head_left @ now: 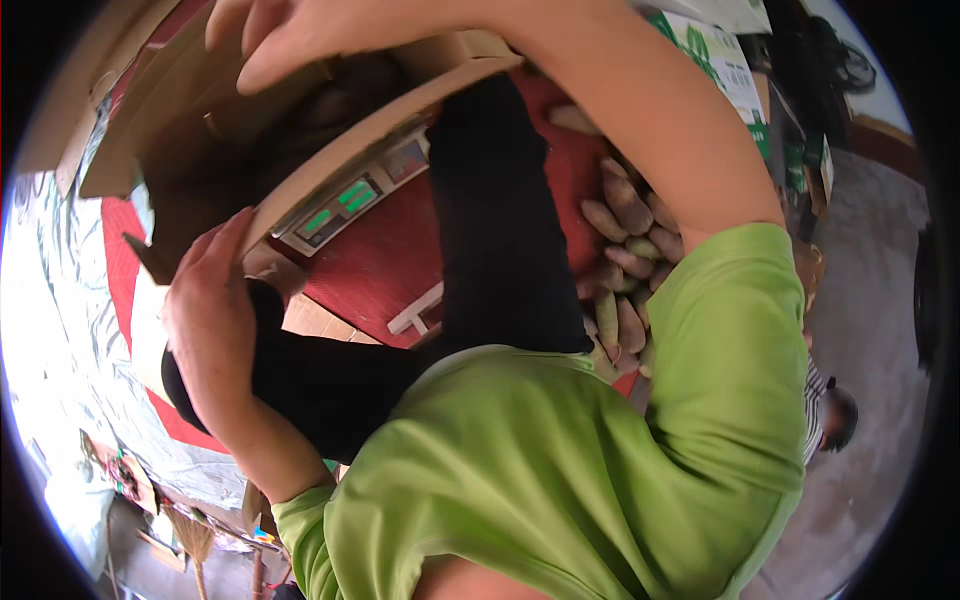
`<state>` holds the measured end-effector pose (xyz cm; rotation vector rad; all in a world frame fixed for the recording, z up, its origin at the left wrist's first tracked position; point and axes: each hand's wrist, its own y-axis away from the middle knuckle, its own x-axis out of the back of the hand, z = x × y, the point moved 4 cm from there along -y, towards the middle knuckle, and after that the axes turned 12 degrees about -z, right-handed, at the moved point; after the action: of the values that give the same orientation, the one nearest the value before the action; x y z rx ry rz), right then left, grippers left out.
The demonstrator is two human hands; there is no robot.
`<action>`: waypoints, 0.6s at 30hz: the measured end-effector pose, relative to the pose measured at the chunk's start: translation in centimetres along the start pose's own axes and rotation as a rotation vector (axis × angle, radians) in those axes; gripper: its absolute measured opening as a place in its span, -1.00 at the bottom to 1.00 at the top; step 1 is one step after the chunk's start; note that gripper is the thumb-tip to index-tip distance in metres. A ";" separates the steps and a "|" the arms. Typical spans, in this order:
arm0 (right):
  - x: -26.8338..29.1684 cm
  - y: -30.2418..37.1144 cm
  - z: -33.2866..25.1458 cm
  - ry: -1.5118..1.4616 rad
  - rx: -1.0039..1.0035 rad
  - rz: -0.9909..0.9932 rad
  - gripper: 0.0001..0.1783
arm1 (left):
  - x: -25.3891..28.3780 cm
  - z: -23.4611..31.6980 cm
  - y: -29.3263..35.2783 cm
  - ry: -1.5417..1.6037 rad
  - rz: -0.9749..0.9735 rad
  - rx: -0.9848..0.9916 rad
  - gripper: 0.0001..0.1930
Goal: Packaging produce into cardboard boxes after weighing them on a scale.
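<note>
A large open cardboard box (350, 145) stands before me at the upper left, its flaps up. My left hand (212, 310) grips its near left corner, fingers along the cardboard rim. Over the far part of the box reaches my right hand (285, 35), fingers apart and slightly blurred, with nothing visible in it. The inside of the box is dark; some rounded shapes there cannot be made out. Just under the near rim shows a scale (350, 200) with lit green displays, partly covered by the box.
Several long pinkish-green tubers (625, 240) lie on the red surface (375, 260) to the right of my leg (500, 200). A white bracket-like piece (415, 312) sits between my legs. A printed white-and-green carton (715, 70) is at the upper right. A person (835, 415) is at the far right.
</note>
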<state>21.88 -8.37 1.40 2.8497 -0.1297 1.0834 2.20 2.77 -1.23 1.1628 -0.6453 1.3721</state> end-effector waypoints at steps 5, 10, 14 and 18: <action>1.4 14.3 3.9 -0.472 -0.219 0.363 -0.54 | 0.0 -0.1 0.5 -0.014 -0.019 -0.029 -0.64; -8.3 28.9 11.6 -0.445 -0.705 0.483 -0.61 | -0.7 -0.8 -0.4 0.024 -0.050 -0.015 -0.63; -23.2 38.5 17.8 -0.369 -0.865 0.340 -0.73 | -1.1 -2.2 -0.3 0.017 -0.044 -0.015 -0.68; -36.0 41.5 17.4 -0.184 -1.143 -0.224 -0.45 | -0.8 -2.8 -0.1 -0.020 -0.041 0.003 -0.72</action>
<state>1.91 -49.80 -33.32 1.8429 -0.3089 0.4360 1.38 4.94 -2.99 1.1870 -0.6303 1.3290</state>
